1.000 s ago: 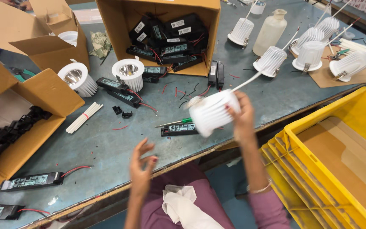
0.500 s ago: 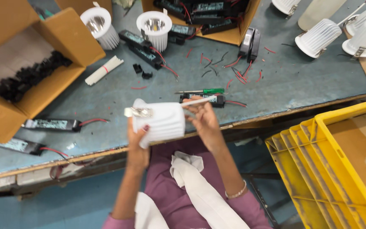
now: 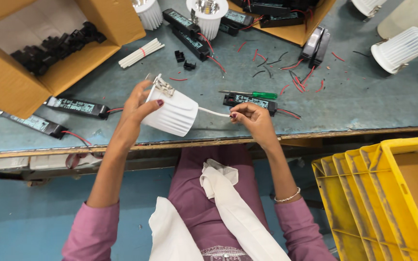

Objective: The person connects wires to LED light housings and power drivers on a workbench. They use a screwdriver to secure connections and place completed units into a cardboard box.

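**White lamp housing held over the bench edge, cable pinched**

Left hand (image 3: 139, 108) is wrapped round the wide end of a white ribbed lamp housing (image 3: 170, 113), thumb on top, fingers curled behind next to the metal spring clip (image 3: 163, 87). Housing's tilted, narrow end pointing to abt 4 o'clock, sitting just over the front edge of the grey-green bench (image 3: 364, 104), roughly center frame.

Right hand (image 3: 252, 118) is at 3 o'clock from the housing, thumb + forefinger pinched on the end of the thin white cable (image 3: 214, 112) coming out of it. Other fingers curled in.

Just past the right hand, 12 o'clock: black driver box (image 3: 250, 101) w/ red wires, touching or nearly, can't tell. Green-handled screwdriver (image 3: 252, 94) right behind it.

At 9 o'clock of the left hand, two more black drivers (image 3: 76, 106) on the bench. 10 o'clock: open cardboard box (image 3: 39, 67) w/ black clips inside. 11 o'clock: bundle of white sleeves (image 3: 141, 52). Yellow crates (image 3: 378, 193) stacked at 4 o'clock, off the bench. Bits of red + black wire scattered at 1 o'clock.
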